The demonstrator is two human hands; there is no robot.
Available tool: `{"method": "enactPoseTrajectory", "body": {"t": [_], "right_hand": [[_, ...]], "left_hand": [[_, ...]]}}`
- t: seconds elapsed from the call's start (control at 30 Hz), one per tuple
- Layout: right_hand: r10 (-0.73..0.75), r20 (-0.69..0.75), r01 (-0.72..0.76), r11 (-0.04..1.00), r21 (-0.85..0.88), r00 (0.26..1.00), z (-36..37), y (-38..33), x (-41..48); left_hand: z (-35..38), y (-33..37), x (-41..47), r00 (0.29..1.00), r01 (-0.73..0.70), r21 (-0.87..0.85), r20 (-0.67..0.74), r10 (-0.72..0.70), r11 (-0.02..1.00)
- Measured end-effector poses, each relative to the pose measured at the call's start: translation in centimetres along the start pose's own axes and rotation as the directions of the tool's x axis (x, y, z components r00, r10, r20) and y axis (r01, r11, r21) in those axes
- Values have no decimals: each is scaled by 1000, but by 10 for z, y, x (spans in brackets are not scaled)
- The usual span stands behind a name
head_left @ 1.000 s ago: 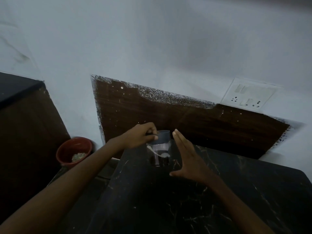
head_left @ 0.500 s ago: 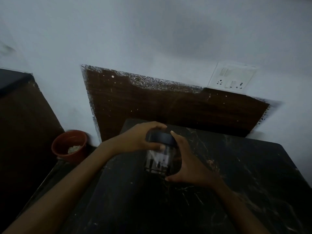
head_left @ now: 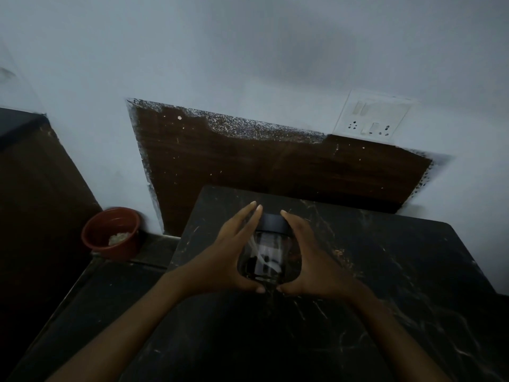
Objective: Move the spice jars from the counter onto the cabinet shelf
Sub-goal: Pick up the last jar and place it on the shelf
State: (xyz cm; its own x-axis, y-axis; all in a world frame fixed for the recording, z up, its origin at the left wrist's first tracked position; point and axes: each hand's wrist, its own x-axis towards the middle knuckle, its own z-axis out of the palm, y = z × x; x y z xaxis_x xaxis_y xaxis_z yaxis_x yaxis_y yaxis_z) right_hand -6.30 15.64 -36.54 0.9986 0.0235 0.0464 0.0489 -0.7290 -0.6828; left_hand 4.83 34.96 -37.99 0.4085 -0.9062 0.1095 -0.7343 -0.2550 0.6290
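Observation:
A clear glass spice jar (head_left: 265, 255) with a black lid stands on the black marble counter (head_left: 385, 271). My left hand (head_left: 228, 260) presses flat against the jar's left side, fingers stretched up past the lid. My right hand (head_left: 311, 260) cups the jar's right side in the same way. The two thumbs nearly meet below the jar's base. The jar holds a little dark content and a pale label or scoop. No cabinet shelf is in view.
A red-brown pot (head_left: 113, 232) with pale contents sits on the lower ledge at the left, against the wall. A dark wooden cabinet side (head_left: 33, 202) stands at the far left. A brown wood panel (head_left: 275, 172) and a white socket plate (head_left: 371, 117) are on the wall.
My left hand has come off the lid and now lies flat on the jar's left side. Both hands clasp the jar from its two sides. The view has tilted down.

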Motion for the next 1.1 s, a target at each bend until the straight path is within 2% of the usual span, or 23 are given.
{"method": "enactPoseTrajectory", "body": {"t": [0.2, 0.33, 0.43, 0.57, 0.7, 0.87, 0.97, 1.1], "right_hand": [[-35, 27, 37, 998, -56, 999, -3, -8, -2], [-25, 47, 26, 999, -20, 999, -16, -6, -10], [11, 65, -11, 1000, 1, 998, -24, -4, -14], [-13, 37, 15, 999, -43, 999, -22, -7, -14], [-22, 29, 23, 998, -57, 999, -21, -8, -15], [55, 78, -57, 998, 27, 995, -35, 0, -19], [91, 54, -92, 996, 7, 994, -39, 1, -20], [61, -5, -61, 998, -33, 998, -39, -4, -18]], "left_hand": [[8, 14, 0, 997, -20, 9, -73, 20, 1000], [7, 16, -3, 986, -30, -160, -170, 3, 987], [8, 17, -3, 984, -40, -241, -177, -3, 970], [14, 21, 0, 992, -57, -116, -123, 43, 992], [17, 26, 6, 989, -56, -47, -136, 49, 997], [11, 28, 11, 989, -21, -185, -147, -7, 982], [8, 33, 15, 993, -16, -238, -115, -12, 971], [9, 39, 22, 991, -66, -37, -119, 62, 997]]}}
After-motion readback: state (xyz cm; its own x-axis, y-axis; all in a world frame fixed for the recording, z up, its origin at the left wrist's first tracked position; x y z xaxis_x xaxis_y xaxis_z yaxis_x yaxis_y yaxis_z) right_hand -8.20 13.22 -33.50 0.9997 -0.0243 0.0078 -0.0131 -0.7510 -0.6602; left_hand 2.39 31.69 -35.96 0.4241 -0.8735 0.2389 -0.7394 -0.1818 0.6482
